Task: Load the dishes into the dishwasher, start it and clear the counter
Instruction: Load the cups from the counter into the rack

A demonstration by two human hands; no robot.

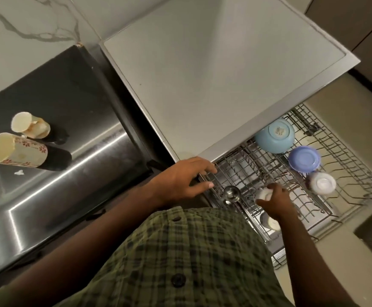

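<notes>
A: We see the wire rack pulled out, long axis running out from under the counter. A pale blue bowl, a violet bowl and a white cup sit base-up along its far edge.

B: Our left hand rests spread-fingered on the rack's near-left corner; our right hand curls round a small white cup over the rack's near edge, beside a steel ladle.

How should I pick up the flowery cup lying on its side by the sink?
Take the flowery cup around its middle, coming down from above. It lies on its side on the steel, open mouth facing left, so the round body faces up and your grip can wrap it. I can't see a handle.
</notes>
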